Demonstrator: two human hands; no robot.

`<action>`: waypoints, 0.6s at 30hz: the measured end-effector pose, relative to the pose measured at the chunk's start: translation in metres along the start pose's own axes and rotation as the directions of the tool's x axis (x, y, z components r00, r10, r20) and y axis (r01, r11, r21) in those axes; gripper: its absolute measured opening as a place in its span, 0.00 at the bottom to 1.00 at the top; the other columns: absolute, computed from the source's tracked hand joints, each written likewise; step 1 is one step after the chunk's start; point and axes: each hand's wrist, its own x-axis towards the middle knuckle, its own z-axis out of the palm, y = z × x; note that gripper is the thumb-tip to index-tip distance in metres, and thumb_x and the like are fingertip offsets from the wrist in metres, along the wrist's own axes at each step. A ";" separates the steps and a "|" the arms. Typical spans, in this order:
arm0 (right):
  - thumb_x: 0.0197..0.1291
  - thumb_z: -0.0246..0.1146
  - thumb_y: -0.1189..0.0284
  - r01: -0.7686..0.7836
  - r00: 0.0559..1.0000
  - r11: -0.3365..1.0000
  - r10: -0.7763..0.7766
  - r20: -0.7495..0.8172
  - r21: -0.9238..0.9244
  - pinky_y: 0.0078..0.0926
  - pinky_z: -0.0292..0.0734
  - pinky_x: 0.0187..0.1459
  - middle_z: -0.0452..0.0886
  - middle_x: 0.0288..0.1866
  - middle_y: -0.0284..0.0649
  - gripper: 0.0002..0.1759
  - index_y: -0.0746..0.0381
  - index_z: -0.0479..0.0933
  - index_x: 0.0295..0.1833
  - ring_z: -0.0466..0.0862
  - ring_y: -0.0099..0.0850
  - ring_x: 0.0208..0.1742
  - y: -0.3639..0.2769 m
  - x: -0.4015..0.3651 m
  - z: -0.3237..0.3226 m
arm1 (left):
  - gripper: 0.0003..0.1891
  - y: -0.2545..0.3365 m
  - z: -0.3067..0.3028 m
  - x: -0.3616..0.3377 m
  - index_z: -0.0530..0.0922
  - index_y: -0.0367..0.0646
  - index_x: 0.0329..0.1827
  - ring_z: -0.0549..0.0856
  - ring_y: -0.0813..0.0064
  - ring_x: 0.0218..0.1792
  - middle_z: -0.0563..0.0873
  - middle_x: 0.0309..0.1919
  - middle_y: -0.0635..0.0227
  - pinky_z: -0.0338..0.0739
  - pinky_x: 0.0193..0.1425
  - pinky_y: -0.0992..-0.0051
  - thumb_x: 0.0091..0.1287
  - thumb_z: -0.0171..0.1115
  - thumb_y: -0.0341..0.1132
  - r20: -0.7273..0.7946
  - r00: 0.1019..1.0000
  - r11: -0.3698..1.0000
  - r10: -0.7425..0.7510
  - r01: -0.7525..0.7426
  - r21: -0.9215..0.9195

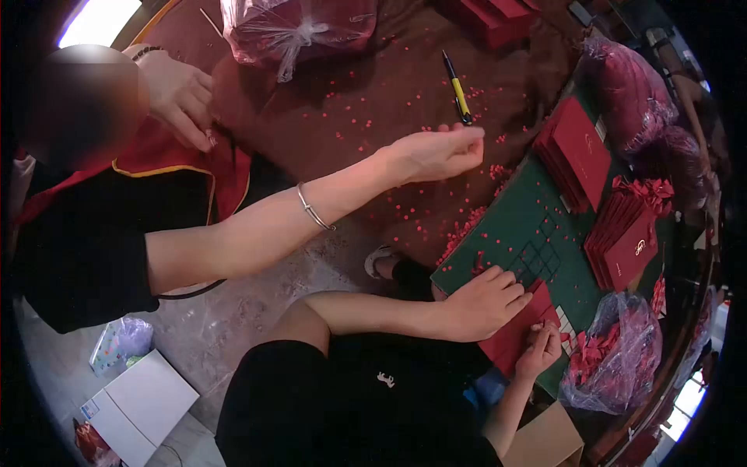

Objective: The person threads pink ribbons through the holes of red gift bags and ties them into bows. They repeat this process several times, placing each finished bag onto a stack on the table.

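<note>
A flat red piece that looks like a paper bag [507,347] lies in front of me on the green cutting mat [486,247]. My left hand [484,305] rests over its far left part with bent fingers on its edge; the thumb is hidden. At the right edge of the red piece is my right hand [540,352], its fingertips pinched together. What sits in that pinch is too small to make out. Just right of it lie pale strips with red ribbon bits [569,333]. A clear plastic bag of red ribbons [615,354] stands close by.
Stacks of red bags [574,152] with pale print lie on the right, some with red ribbons. Red paper dots [463,233] litter the brown tablecloth. A co-worker's arm [311,204] with a bangle reaches across, near a yellow-black pen [457,87]. A wrapped red bundle [299,31] stands behind.
</note>
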 end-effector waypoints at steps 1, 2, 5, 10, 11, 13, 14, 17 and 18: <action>0.71 0.53 0.73 0.003 1.000 1.000 -0.003 -0.004 0.009 0.17 0.57 0.26 0.71 0.26 0.31 0.13 0.69 0.75 0.33 0.63 0.15 0.24 0.000 0.000 -0.001 | 0.22 0.001 0.003 -0.001 0.75 0.34 0.57 0.75 0.65 0.47 0.78 0.44 0.63 0.67 0.53 0.66 0.60 0.59 0.33 -0.028 1.000 0.999 -0.004 0.005 0.036; 0.71 0.54 0.73 0.006 1.000 0.999 -0.005 0.026 -0.045 0.16 0.57 0.26 0.71 0.27 0.31 0.13 0.69 0.75 0.34 0.64 0.15 0.25 0.000 0.001 -0.004 | 0.22 0.002 0.008 -0.001 0.75 0.34 0.57 0.75 0.65 0.47 0.78 0.44 0.63 0.67 0.53 0.66 0.60 0.59 0.33 -0.025 1.000 0.999 -0.001 0.002 0.046; 0.71 0.54 0.73 -0.032 0.997 0.997 0.037 0.068 -0.076 0.16 0.57 0.27 0.72 0.27 0.30 0.13 0.68 0.76 0.34 0.65 0.15 0.25 0.001 0.003 -0.006 | 0.17 0.007 0.008 0.003 0.79 0.41 0.52 0.75 0.66 0.49 0.78 0.44 0.67 0.68 0.53 0.64 0.60 0.63 0.35 -0.047 0.991 0.991 -0.127 0.125 -0.055; 0.72 0.53 0.72 -0.032 0.994 0.991 0.046 0.099 -0.132 0.15 0.65 0.33 0.76 0.32 0.30 0.11 0.66 0.78 0.42 0.69 0.15 0.30 -0.010 0.005 -0.002 | 0.13 0.021 -0.002 0.016 0.82 0.45 0.45 0.74 0.66 0.47 0.79 0.42 0.71 0.66 0.51 0.64 0.56 0.67 0.30 -0.121 0.983 0.990 -0.137 0.130 -0.061; 0.72 0.53 0.72 0.015 0.997 0.980 0.001 0.084 -0.199 0.14 0.67 0.35 0.78 0.34 0.30 0.10 0.66 0.78 0.43 0.71 0.15 0.31 -0.023 0.008 0.004 | 0.13 0.023 0.001 0.017 0.83 0.45 0.44 0.75 0.65 0.47 0.79 0.42 0.70 0.66 0.50 0.64 0.55 0.68 0.30 -0.116 0.982 0.989 -0.147 0.143 -0.048; 0.72 0.53 0.73 -0.094 0.988 0.994 0.100 0.121 -0.048 0.16 0.71 0.41 0.81 0.40 0.32 0.09 0.66 0.78 0.46 0.76 0.17 0.37 -0.005 0.005 -0.002 | 0.12 0.024 0.004 0.020 0.83 0.44 0.43 0.76 0.64 0.45 0.80 0.41 0.68 0.67 0.48 0.65 0.55 0.68 0.29 -0.072 0.984 0.982 -0.165 0.158 -0.101; 0.72 0.53 0.73 -0.149 0.979 0.988 0.152 0.138 -0.031 0.17 0.72 0.43 0.82 0.41 0.33 0.09 0.66 0.77 0.47 0.78 0.19 0.40 -0.010 0.006 -0.004 | 0.11 0.023 0.007 0.022 0.83 0.42 0.43 0.77 0.63 0.44 0.80 0.41 0.67 0.68 0.48 0.65 0.55 0.67 0.27 -0.036 0.981 0.973 -0.188 0.181 -0.143; 0.72 0.54 0.72 -0.107 0.982 0.992 0.094 0.162 0.074 0.20 0.73 0.48 0.83 0.44 0.37 0.10 0.66 0.75 0.51 0.81 0.23 0.46 -0.012 0.010 0.001 | 0.10 0.022 0.008 0.026 0.82 0.34 0.42 0.80 0.60 0.44 0.81 0.40 0.61 0.74 0.48 0.68 0.57 0.65 0.22 0.037 0.972 0.954 -0.234 0.237 -0.182; 0.72 0.54 0.70 -0.122 0.979 0.991 0.110 0.172 0.058 0.20 0.73 0.48 0.83 0.44 0.37 0.11 0.66 0.75 0.51 0.81 0.22 0.46 -0.014 0.011 0.000 | 0.08 0.018 0.016 0.025 0.83 0.38 0.40 0.80 0.58 0.41 0.82 0.37 0.61 0.72 0.45 0.64 0.56 0.65 0.24 -0.009 0.968 0.943 -0.251 0.242 -0.228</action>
